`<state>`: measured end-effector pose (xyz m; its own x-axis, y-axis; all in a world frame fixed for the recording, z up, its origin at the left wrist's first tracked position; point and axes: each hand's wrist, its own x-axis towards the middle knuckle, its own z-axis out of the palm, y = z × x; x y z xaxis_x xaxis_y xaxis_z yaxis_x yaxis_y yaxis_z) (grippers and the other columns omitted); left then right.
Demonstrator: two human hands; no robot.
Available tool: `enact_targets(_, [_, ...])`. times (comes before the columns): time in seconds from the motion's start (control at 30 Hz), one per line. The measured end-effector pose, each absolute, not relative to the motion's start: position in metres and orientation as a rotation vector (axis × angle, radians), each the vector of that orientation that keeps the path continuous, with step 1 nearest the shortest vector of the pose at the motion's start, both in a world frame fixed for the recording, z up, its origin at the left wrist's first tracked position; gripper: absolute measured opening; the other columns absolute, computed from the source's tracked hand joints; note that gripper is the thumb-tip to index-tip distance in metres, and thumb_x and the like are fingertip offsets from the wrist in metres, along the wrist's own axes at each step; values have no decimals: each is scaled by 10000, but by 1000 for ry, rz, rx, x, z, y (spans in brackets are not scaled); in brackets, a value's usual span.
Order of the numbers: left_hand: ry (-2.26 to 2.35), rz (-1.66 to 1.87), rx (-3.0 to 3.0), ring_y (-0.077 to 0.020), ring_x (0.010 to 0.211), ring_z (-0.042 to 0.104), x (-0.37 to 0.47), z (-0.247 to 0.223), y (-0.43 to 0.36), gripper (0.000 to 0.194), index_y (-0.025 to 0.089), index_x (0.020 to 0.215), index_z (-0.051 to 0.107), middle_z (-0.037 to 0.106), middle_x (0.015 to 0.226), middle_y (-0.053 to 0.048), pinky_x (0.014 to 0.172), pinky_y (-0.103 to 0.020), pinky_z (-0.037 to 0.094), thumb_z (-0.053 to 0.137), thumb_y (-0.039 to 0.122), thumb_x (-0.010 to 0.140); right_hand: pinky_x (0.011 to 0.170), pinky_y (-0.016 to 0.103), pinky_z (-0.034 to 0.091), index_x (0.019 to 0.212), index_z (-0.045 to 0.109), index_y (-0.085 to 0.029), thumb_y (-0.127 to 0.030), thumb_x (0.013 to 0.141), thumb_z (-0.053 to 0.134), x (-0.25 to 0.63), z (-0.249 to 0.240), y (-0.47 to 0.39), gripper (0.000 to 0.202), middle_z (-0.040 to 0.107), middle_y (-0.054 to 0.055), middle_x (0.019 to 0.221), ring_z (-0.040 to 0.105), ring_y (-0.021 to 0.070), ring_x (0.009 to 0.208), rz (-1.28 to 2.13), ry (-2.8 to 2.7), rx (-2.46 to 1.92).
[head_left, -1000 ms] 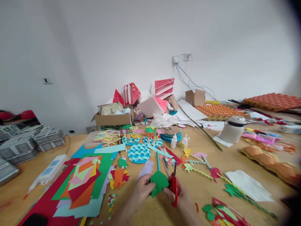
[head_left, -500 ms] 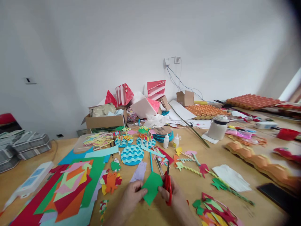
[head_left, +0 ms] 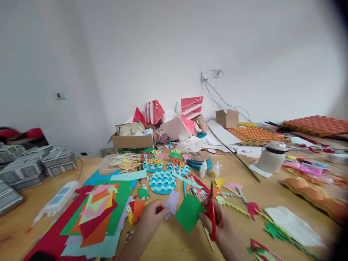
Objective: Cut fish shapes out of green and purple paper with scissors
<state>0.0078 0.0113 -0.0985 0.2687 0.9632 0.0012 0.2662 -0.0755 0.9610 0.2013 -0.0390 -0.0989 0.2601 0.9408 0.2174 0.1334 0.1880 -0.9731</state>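
My right hand (head_left: pixel 217 219) holds red-handled scissors (head_left: pixel 212 214), their dark blades pointing up and away. Between its thumb and fingers it also grips a corner of a green paper piece (head_left: pixel 189 213). My left hand (head_left: pixel 154 214) is apart from the green piece, fingertips pinched together. Whatever may be between them does not show. Just beyond those fingertips lies a purple paper cutout (head_left: pixel 172 203); whether they touch it I cannot tell. Orange animal cutouts (head_left: pixel 138 209) lie partly behind the left hand, with a green fish-like cutout (head_left: pixel 143 192) farther back.
Layered coloured paper sheets (head_left: pixel 125 195) cover the left side, beside a white power strip (head_left: pixel 58 197). Blue wavy discs (head_left: pixel 162 182) and glue bottles (head_left: pixel 203 169) stand ahead. On the right are a lidded pot (head_left: pixel 272 159), braided paper strips (head_left: pixel 236 208) and a white napkin (head_left: pixel 295 224).
My left hand has let go of the green paper and moved away from it. The right hand keeps the paper and scissors. The view has turned left.
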Motion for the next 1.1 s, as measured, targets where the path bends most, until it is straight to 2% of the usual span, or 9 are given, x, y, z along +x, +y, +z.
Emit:
enact_targets(0.07, [1225,992,1611,-128,562,446,10,-86,4,162,179,554,506,475,553,22,546,-238,351,515,272,686,542,277,438,809,550,-191,-307,659,604,202,-80,-36,198,569,-3,637,546,179,578,666,-1328,-1350])
enact_targets(0.13, [1244,1086,1855,-177,694,533,18,-78,-8,142,176,760,627,603,771,-51,649,-291,419,499,215,714,522,284,446,790,551,-184,-297,687,554,197,-65,-34,153,579,9,618,549,186,552,536,-1450,-1399])
enact_targets(0.2, [1200,1131,2065,-272,1063,474,28,-75,-16,493,190,1117,567,544,1172,-114,903,-396,369,596,166,625,536,287,459,792,544,-182,-279,713,515,189,-56,-31,128,603,30,647,564,190,567,444,-1511,-1403])
enact_targets(0.3, [1210,1106,2158,-308,1237,322,41,-75,-15,692,144,1271,436,414,1332,-151,1009,-451,276,604,129,599,566,290,476,829,533,-184,-262,731,490,173,-48,-26,133,627,47,694,590,194,600,418,-1531,-1394])
enact_targets(0.37, [1173,1161,2142,-284,1178,407,45,-73,-8,582,129,1235,474,486,1260,-164,973,-425,331,532,109,657,569,296,476,806,521,-187,-257,732,483,163,-45,-24,109,614,42,669,590,200,600,435,-1530,-1406])
enact_targets(0.47, [1077,1238,1983,-229,861,574,43,-66,8,286,164,933,656,649,894,-108,780,-352,439,450,124,739,555,285,471,741,490,-200,-262,751,473,156,-38,-23,65,571,19,627,567,189,582,470,-1541,-1361])
enact_targets(0.6, [1067,1269,1383,-156,548,514,38,-57,22,170,156,633,618,577,581,-23,546,-275,415,538,279,719,546,238,470,785,496,-202,-319,792,494,164,-29,-20,117,554,3,681,562,159,599,486,-1457,-1223])
enact_targets(0.97, [750,1253,1070,-102,540,450,42,-36,15,252,125,691,624,552,580,3,525,-221,366,634,377,678,490,236,455,741,540,-202,-324,572,733,165,-43,-4,284,571,-11,652,566,165,575,807,-1177,-1055])
enact_targets(1.1, [754,1149,1203,-114,569,468,36,-33,18,340,136,823,616,569,665,-11,494,-213,376,627,435,661,476,230,443,760,543,-203,-316,591,714,166,-40,-7,266,558,-23,618,519,135,513,862,-1146,-1043])
